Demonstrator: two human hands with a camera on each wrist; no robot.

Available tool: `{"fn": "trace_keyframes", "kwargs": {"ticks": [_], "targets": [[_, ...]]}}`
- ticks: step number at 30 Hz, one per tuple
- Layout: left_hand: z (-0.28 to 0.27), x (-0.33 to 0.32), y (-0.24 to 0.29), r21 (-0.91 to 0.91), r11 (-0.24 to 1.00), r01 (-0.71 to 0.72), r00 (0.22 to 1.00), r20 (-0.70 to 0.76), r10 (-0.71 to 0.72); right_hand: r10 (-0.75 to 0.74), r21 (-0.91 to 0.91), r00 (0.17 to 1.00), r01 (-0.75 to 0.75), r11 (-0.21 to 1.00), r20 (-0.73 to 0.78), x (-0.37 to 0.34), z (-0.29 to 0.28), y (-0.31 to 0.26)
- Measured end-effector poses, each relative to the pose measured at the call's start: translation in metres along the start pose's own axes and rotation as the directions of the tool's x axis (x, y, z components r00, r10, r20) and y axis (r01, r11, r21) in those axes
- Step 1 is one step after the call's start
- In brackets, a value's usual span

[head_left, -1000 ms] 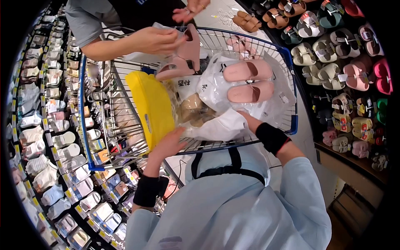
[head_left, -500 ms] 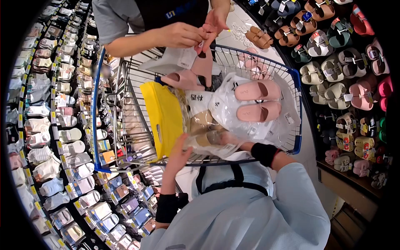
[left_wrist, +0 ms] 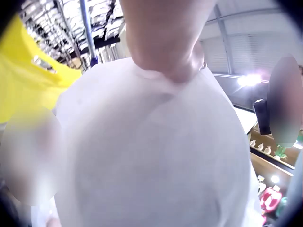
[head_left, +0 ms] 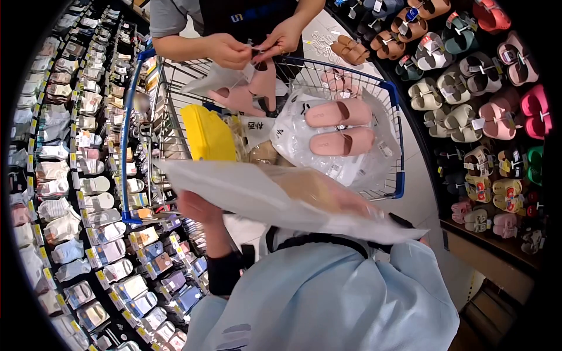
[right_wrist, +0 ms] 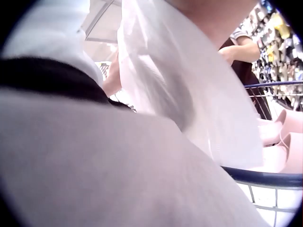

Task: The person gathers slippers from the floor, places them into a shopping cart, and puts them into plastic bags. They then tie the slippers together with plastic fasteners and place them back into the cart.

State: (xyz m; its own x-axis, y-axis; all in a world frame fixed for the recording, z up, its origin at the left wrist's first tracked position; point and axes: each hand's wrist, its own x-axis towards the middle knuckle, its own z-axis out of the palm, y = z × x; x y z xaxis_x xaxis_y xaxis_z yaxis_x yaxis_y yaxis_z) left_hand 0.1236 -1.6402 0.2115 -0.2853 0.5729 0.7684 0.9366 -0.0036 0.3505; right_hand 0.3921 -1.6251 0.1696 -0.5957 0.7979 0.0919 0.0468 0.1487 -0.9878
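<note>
A white plastic bag (head_left: 246,184) with a clear section stretches across my front, over the near side of the shopping cart (head_left: 400,158). Something tan (head_left: 307,188) shows through the clear part. My left hand (head_left: 199,206) grips the bag's left part; in the left wrist view the white plastic hangs from that hand. My right hand (right_wrist: 215,19) holds the bag at its other side, its fingers mostly hidden by the plastic. Inside the cart lie a pair of pink slippers (head_left: 339,111) on clear plastic packaging and a yellow bag (head_left: 208,134).
Across the cart, another person's hands (head_left: 252,50) work at a cord or tag above a second pair of pink slippers (head_left: 240,98). Racks of socks (head_left: 96,164) stand on the left, and slipper displays (head_left: 480,88) on the right. Tan slippers (head_left: 350,50) lie on the floor.
The plastic bag has come up from the cart's near side and spread leftward. My left hand has left the yellow bag's edge and now holds the plastic bag.
</note>
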Motion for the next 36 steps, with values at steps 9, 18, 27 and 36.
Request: {"fn": "trace_keyframes", "kwargs": {"ticks": [9, 18, 27, 36], "targets": [[0.032, 0.05, 0.032, -0.74, 0.601, 0.301, 0.939, 0.34, -0.051, -0.003, -0.041, 0.991, -0.003, 0.999, -0.136, -0.036, -0.041, -0.034], [0.037, -0.06, 0.077, -0.108, -0.105, 0.989, 0.09, 0.982, -0.167, -0.003, -0.081, 0.982, -0.012, 0.997, -0.19, -0.032, -0.067, -0.055], [-0.07, -0.019, 0.073, -0.558, 0.761, 0.332, 0.827, 0.561, 0.05, 0.133, -0.405, 0.988, -0.091, 0.91, 0.076, 0.018, -0.001, 0.028], [-0.042, -0.042, 0.11, -0.675, 0.734, -0.076, 0.304, 0.685, 0.662, 0.409, -0.687, 0.841, -0.063, 0.724, 0.354, 0.002, 0.033, 0.023]]}}
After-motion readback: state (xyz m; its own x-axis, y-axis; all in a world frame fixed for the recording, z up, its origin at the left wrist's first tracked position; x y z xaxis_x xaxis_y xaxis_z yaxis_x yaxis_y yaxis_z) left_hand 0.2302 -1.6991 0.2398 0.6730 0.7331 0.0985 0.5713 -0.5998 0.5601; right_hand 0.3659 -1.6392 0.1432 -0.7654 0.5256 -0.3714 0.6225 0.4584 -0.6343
